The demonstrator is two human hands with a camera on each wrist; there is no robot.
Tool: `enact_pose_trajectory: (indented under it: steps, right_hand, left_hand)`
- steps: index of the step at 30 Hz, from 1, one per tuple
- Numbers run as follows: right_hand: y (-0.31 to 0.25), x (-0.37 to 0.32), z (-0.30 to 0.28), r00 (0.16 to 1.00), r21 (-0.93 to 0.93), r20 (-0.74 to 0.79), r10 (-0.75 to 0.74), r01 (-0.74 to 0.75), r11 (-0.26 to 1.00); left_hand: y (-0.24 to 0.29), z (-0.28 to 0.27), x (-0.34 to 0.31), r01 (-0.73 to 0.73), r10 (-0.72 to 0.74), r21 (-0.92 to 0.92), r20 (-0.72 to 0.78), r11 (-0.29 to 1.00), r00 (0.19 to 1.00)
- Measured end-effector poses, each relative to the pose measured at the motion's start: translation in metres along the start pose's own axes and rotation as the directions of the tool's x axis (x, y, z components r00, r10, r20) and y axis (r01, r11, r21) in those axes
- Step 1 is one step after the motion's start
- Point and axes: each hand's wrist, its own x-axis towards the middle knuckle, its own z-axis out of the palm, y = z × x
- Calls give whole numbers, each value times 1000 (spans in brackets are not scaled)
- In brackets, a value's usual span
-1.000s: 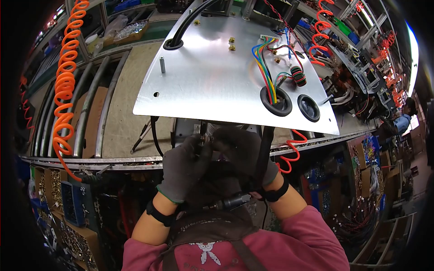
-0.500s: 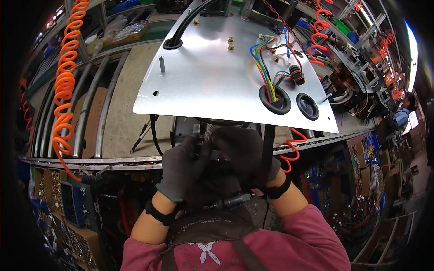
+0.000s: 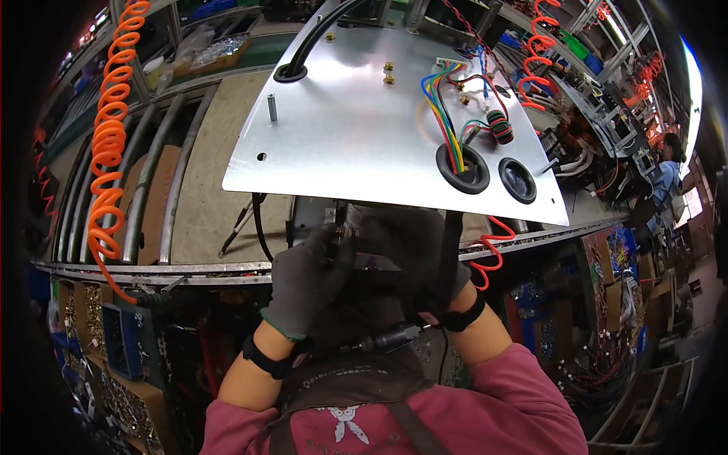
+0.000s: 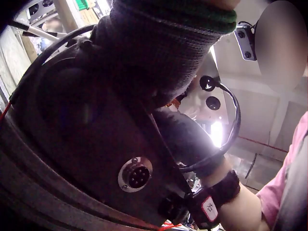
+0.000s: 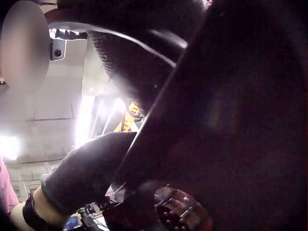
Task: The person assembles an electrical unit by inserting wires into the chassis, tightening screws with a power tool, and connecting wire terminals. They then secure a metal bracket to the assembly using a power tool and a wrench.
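Note:
Both hands wear grey gloves and work close together below the front edge of a shiny metal plate [image 3: 341, 144]. My left hand [image 3: 303, 284] has its fingers bent beside a silvery ribbed part [image 3: 350, 218]. Close to its right, my right hand [image 3: 413, 250] is dark and blurred, its fingertips hidden. I cannot tell what either hand holds. In the left wrist view, a round multi-pin socket [image 4: 137, 175] is set in a dark panel [image 4: 91, 159] below the left glove. A black cable [image 4: 236, 120] loops by the right hand. A dark power screwdriver [image 3: 390, 339] lies near the apron.
Coloured wires [image 3: 447, 114] pass through a black grommet [image 3: 462, 171] in the plate. An orange coiled hose [image 3: 110, 152] hangs at the left beside metal rollers [image 3: 152, 182]. Below the bench are bins of small hardware [image 3: 125, 341]. Wire bundles [image 3: 599, 364] hang at right; another person [image 3: 667, 178] is beyond.
My right hand shifts slightly beneath the plate and looks more blurred now. The left hand stays nearly in place. The person in the right background has moved a little left.

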Motion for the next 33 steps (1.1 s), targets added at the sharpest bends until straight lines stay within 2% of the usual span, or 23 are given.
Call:
enact_pose_trajectory:
  steps: [3,6,9,10,12,13,15,16,19,21,22,23,24,25,27,29,30,31,33]
  right_hand:
    - [-1,2,-1,999,46,24,-40,39,998]
    - [-8,1,-10,998,-34,43,-50,51,998]
    - [8,-3,0,999,82,22,-31,29,996]
    - [12,-4,-2,990,-16,69,-122,124,992]
    - [10,-5,-4,972,-114,120,-202,216,970]
    - [-2,-1,-7,993,-90,68,-96,102,991]
    - [-10,3,-6,1000,-59,21,10,-9,998]
    - [-9,2,-3,997,103,3,77,-77,992]
    - [-1,-3,11,977,379,-34,212,-183,907]
    - [1,-4,7,958,487,-59,279,-217,846]
    - [-4,1,-6,988,218,17,152,-152,964]
    - [-6,3,-12,991,-58,129,47,-40,998]
    - [-2,1,-8,990,-55,132,45,-38,998]
    - [3,-2,-1,991,103,92,98,-107,989]
    - [6,-6,-1,985,258,54,161,-170,951]
    - [-10,3,-11,996,32,62,61,-63,997]
    - [-14,6,-15,996,33,63,60,-62,998]
    - [-16,8,-21,984,-41,174,22,-15,999]
    - [-14,6,-20,960,-110,281,-4,37,993]
  left_hand:
    - [-5,3,-1,1,-2,-32,-10,999,1000]
    - [-4,3,-1,-38,36,-58,-33,998,999]
    - [-6,4,-1,-50,47,-68,-52,996,998]
    - [-6,5,-1,-61,55,-92,-62,994,997]
    - [-3,2,-1,-40,37,-68,-43,997,998]
    - [-2,1,-1,-21,20,-45,-25,999,999]
    - [-2,2,-1,-14,12,-58,-27,998,1000]
    - [-3,2,-1,-3,1,-67,-31,998,1000]
    - [-2,2,-1,-26,23,-65,-38,998,999]
    - [-3,2,-1,-18,17,-33,-20,999,1000]
    - [-4,1,-1,-7,7,2,-7,1000,1000]
    - [-4,2,-1,-4,4,2,-10,1000,1000]
    - [-6,3,-1,-23,23,-41,-19,999,1000]
    - [-6,3,-2,-45,43,-84,-27,995,999]
    - [-2,1,-2,-34,33,-66,-16,997,999]
    - [-2,1,-1,-24,24,-49,-10,998,1000]
    - [-4,3,-2,-41,40,-59,-27,997,999]
    - [-6,4,-2,-58,55,-68,-45,996,997]
    - [-3,2,-2,-52,50,-56,-37,997,998]
